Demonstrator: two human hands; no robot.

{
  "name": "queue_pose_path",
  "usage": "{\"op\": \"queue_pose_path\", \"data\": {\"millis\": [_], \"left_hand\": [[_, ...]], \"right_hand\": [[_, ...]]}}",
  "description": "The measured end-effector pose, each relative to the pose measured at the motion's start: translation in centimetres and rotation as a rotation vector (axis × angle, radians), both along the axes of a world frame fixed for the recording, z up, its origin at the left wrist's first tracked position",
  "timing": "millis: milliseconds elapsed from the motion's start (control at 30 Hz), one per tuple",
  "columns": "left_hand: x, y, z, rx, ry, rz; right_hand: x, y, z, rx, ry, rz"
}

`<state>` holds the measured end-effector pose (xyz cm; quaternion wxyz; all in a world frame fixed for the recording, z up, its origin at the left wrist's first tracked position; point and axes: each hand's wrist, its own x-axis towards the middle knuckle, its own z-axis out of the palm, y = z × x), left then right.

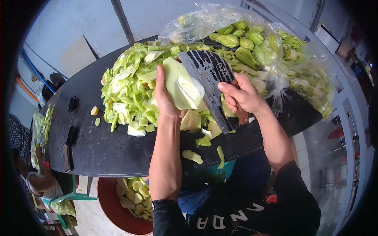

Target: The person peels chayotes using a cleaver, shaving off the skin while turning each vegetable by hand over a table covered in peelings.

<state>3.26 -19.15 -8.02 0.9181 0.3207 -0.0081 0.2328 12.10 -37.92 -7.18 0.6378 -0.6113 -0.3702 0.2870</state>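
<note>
My left hand (167, 101) is closed around a peeled, cut chayote (182, 84), its pale flat face and seed hollow turned up. Right beside that chayote is the broad dark blade of a cleaver (208, 88); whether the two touch I cannot tell. My right hand (243, 94) grips the cleaver's wooden handle, thumb pressed toward the blade. Beneath and behind both hands spreads a big heap of green peelings (128, 88). Several whole chayotes (246, 41) lie at the back in a clear plastic bag (183, 29).
The black oval table (102, 153) carries loose scraps and two dark objects at its left. Below its front edge stands a reddish-brown tub (108, 204) with cut chayote pieces (138, 194). Another person's arm (41, 179) shows at far left. A metal frame (346, 106) runs along the right.
</note>
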Motion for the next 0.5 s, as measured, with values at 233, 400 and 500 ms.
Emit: {"op": "queue_pose_path", "data": {"millis": [233, 400, 500], "left_hand": [[0.2, -2.4, -0.1, 0.047, 0.017, -0.069], [0.3, -0.9, 0.6, 0.022, -0.111, -0.039], [0.1, -0.7, 0.9, 0.051, -0.107, -0.025]], "right_hand": [[-1.2, 0.7, 0.4, 0.074, 0.055, -0.010], [-0.1, -0.6, 1.0, 0.071, -0.007, -0.076], [0.0, -0.7, 1.0, 0.048, -0.052, -0.055]]}}
